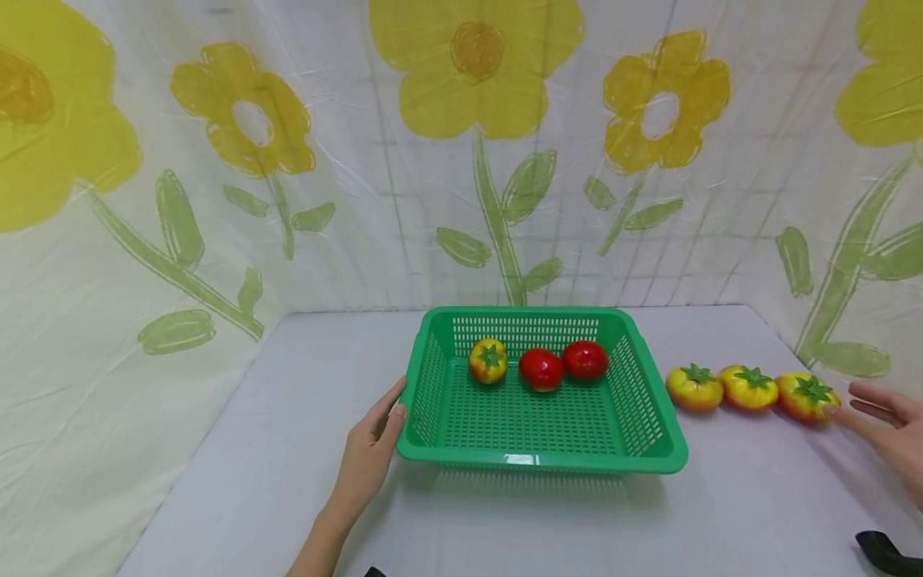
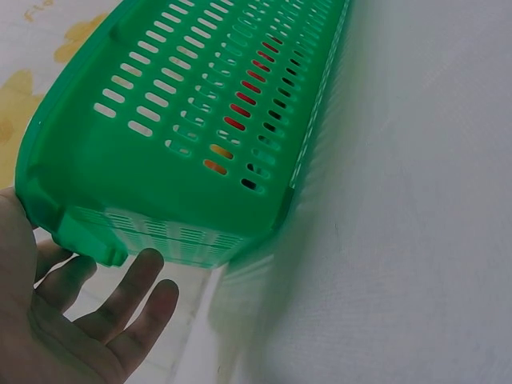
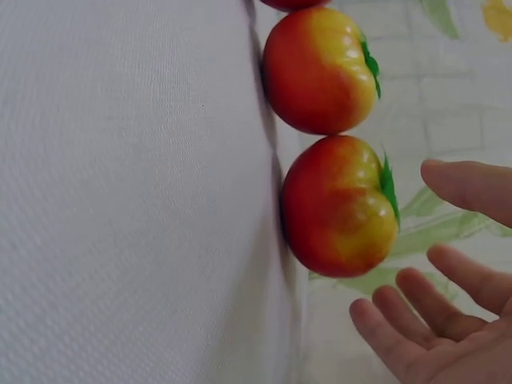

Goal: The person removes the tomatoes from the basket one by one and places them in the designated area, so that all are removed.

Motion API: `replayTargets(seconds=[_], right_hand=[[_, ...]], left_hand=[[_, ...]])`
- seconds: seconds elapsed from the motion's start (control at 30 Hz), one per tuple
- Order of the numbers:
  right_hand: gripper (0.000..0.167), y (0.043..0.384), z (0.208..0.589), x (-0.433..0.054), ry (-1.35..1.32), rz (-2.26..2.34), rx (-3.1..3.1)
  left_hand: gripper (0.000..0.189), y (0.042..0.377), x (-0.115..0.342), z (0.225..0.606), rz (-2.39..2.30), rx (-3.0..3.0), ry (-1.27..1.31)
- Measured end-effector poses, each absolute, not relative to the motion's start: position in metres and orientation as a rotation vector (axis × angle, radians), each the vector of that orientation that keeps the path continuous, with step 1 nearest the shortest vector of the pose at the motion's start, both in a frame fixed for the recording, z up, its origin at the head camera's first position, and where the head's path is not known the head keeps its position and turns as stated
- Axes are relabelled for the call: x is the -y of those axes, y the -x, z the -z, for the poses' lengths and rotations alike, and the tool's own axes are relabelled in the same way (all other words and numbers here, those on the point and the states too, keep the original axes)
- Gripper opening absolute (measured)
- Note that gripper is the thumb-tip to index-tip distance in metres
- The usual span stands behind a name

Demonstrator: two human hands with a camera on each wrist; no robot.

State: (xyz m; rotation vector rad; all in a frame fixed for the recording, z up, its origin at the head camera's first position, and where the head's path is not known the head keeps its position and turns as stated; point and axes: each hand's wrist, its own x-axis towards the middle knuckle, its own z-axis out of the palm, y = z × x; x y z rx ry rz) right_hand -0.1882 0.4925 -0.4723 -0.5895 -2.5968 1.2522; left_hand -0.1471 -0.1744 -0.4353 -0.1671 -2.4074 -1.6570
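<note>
A green plastic basket [image 1: 534,463] stands on the table with one yellow-red toy tomato [image 1: 488,362] and two red ones [image 1: 541,369] inside. My left hand [image 1: 366,457] holds its left rim, the fingers by the rim's lip in the left wrist view. Right of the basket, three yellow-red tomatoes with green leaf tops sit in a row. Nearest to my right hand [image 1: 890,433] is the end tomato [image 1: 806,397]. In the right wrist view, that hand's thumb and fingers are spread beside this tomato [image 3: 340,210], with a gap between.
The white-covered table [image 1: 288,449] runs back to a hanging cloth [image 1: 346,264] printed with yellow flowers. A black curved object [image 1: 887,554] lies at the lower right. A small dark tip [image 1: 374,572] shows at the bottom edge.
</note>
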Motion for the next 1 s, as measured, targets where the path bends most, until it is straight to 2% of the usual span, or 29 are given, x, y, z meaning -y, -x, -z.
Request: replayTargets(seconds=[0.17, 0.43, 0.7, 1.0], right_hand=[[0.079, 0.182, 0.458, -0.48, 0.609, -1.258, 2.554], [0.071, 0.184, 0.466, -0.482, 0.62, -1.232, 2.507], [0.066, 0.17, 0.437, -0.453, 0.652, -1.285, 2.468], [0.06, 0.167, 0.433, -0.446, 0.632, -1.319, 2.429]], left_hand=[[0.047, 0.15, 0.178, 0.443, 1.64, 2.397, 0.198], [0.047, 0.15, 0.177, 0.443, 1.626, 2.398, 0.192], [0.046, 0.15, 0.177, 0.442, 1.642, 2.389, 0.21], [0.046, 0.151, 0.178, 0.444, 1.625, 2.393, 0.199]])
